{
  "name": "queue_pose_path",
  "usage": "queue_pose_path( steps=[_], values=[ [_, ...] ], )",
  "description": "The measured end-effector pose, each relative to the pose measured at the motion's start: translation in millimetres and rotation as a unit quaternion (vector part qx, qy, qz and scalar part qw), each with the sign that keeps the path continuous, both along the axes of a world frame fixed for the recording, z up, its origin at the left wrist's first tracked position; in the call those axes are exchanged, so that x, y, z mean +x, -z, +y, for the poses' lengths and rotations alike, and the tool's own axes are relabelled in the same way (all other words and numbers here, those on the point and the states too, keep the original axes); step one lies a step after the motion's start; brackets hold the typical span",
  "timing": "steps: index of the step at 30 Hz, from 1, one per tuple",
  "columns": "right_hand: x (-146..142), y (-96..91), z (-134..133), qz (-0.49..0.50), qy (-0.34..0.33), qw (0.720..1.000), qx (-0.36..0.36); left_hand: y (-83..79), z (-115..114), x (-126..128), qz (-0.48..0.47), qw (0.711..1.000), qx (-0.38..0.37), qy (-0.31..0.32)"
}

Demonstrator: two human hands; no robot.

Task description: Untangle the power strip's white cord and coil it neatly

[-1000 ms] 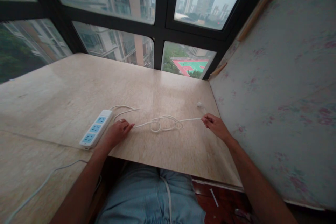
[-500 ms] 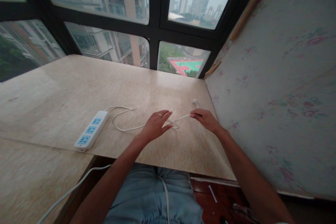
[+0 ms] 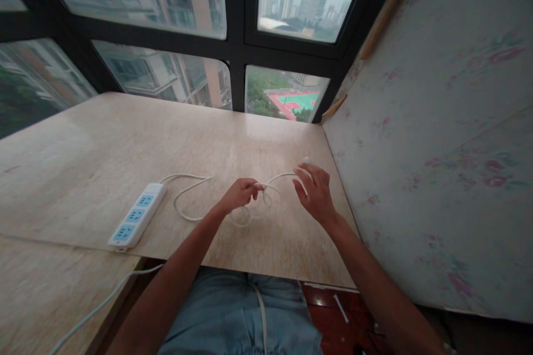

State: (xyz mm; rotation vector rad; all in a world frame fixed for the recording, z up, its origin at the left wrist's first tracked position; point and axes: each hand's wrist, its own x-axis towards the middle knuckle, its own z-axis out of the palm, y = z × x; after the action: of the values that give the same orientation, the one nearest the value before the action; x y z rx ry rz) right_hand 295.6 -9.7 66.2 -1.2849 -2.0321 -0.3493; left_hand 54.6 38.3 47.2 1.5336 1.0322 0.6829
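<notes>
A white cable (image 3: 189, 179) runs from a white power strip with blue sockets (image 3: 137, 214) across the beige tabletop (image 3: 125, 138) to a loose tangle in front of me. My left hand (image 3: 241, 193) is closed in a pinch on the cable at the tangle, lifted just off the table. My right hand (image 3: 313, 191) is a little to the right, fingers curled around the cable's far end, which arcs up between both hands. The plug at that end is hidden behind my right fingers.
Black-framed windows (image 3: 235, 50) line the far edge of the table. A pale flowered wall (image 3: 437, 122) closes off the right side. A second white cord (image 3: 95, 308) trails over a lower board at the left. My lap in light jeans (image 3: 245, 316) is below the table edge.
My left hand moved right from beside the power strip to the tangle and pinched it. My right hand drew the cable end leftward and lifted it, so the cable went slack and bunched.
</notes>
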Motion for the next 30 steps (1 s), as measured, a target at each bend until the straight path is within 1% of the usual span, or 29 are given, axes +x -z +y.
queue_pose_path(
  steps=[3, 5, 8, 10, 12, 15, 17, 18, 20, 22, 23, 24, 25, 26, 28, 30],
  values=[
    [-9, 7.9, -17, 0.050, -0.053, 0.997, 0.026, 0.1, -3, 3, -0.084, 0.991, -0.104, -0.008],
    [-15, 17.0, -28, 0.104, -0.067, 0.992, 0.012, -1.7, -5, 5, -0.131, 0.979, -0.155, -0.013],
    [-24, 29.4, -44, 0.194, -0.050, 0.979, -0.030, -4.8, -10, 8, -0.178, 0.962, -0.206, -0.012],
    [-30, 34.1, -53, 0.251, -0.030, 0.966, -0.054, -5.5, -12, 9, -0.207, 0.951, -0.231, -0.013],
    [-35, 35.7, -60, 0.307, -0.012, 0.948, -0.083, -4.5, -14, 10, -0.236, 0.937, -0.256, -0.020],
    [-39, 34.0, -64, 0.392, 0.011, 0.912, -0.118, -0.9, -16, 12, -0.273, 0.917, -0.289, -0.035],
    [-39, 31.6, -63, 0.457, 0.021, 0.878, -0.140, 2.1, -17, 14, -0.292, 0.903, -0.312, -0.038],
    [-39, 30.4, -62, 0.494, 0.017, 0.854, -0.163, 3.7, -18, 15, -0.301, 0.897, -0.321, -0.037],
    [-39, 28.7, -60, 0.561, -0.017, 0.793, -0.236, 7.0, -20, 18, -0.314, 0.889, -0.332, -0.034],
    [-41, 29.0, -57, 0.601, -0.067, 0.731, -0.316, 10.3, -23, 23, -0.323, 0.885, -0.335, -0.033],
    [-43, 30.3, -56, 0.611, -0.085, 0.708, -0.345, 11.9, -24, 25, -0.325, 0.883, -0.336, -0.033],
    [-44, 32.3, -55, 0.617, -0.095, 0.692, -0.363, 13.4, -26, 27, -0.327, 0.882, -0.338, -0.033],
    [-46, 34.9, -54, 0.623, -0.096, 0.683, -0.370, 14.8, -27, 29, -0.329, 0.881, -0.339, -0.034],
    [-49, 37.9, -53, 0.628, -0.090, 0.680, -0.367, 16.0, -28, 30, -0.330, 0.880, -0.341, -0.034],
    [-53, 43.9, -52, 0.632, -0.067, 0.690, -0.346, 17.8, -30, 33, -0.332, 0.879, -0.339, -0.037],
    [-57, 48.4, -50, 0.631, -0.042, 0.707, -0.318, 18.6, -31, 34, -0.335, 0.880, -0.333, -0.044]
  ],
)
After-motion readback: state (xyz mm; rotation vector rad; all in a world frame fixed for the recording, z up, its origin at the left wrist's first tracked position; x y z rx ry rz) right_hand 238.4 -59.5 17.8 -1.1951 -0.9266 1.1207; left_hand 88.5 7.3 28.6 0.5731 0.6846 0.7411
